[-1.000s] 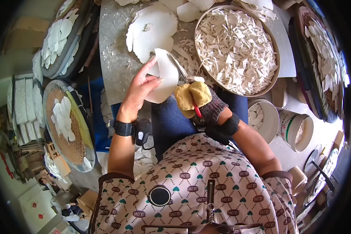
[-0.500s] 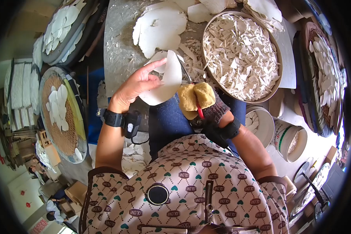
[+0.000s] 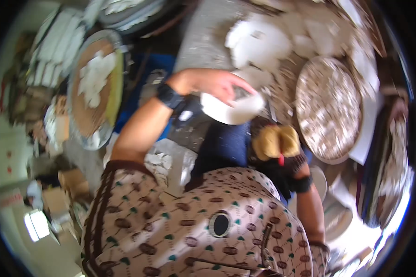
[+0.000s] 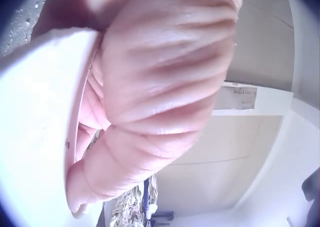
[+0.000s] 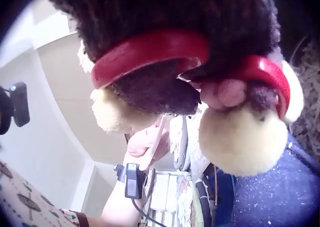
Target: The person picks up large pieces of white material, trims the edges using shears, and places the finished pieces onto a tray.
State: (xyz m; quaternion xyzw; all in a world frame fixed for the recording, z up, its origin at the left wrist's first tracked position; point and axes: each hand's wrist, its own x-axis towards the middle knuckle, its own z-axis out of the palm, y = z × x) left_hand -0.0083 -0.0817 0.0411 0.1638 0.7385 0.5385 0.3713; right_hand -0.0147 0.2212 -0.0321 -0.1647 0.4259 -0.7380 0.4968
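My bare left hand (image 3: 212,85) pinches a thin, pale white sheet piece (image 3: 235,112) with a curved outer edge. In the left wrist view, the thumb presses against the face of this piece (image 4: 35,122), and other fingers lie behind it. My right hand (image 3: 296,164), in a dark knitted glove, grips scissors (image 5: 150,54) with red handle loops. Yellow foam padding (image 3: 266,142) is wrapped on the handles. The narrow scissor blade (image 3: 272,112) points away from my body, just right of the white piece. Bare fingertips show inside one loop in the right wrist view.
A round tray (image 3: 300,124) heaped with white offcuts stands on the grey table (image 3: 201,41) at right. Large ragged white sheets (image 3: 259,41) lie beyond my hands. At left stands a woven rack (image 3: 76,108) bearing white pieces. A bag of scraps (image 3: 173,161) sits beside my leg.
The head view has turned and blurred, so everything sits shifted. My left hand has swung round with the white piece, its fingers now pointing right. The right hand still grips the scissors.
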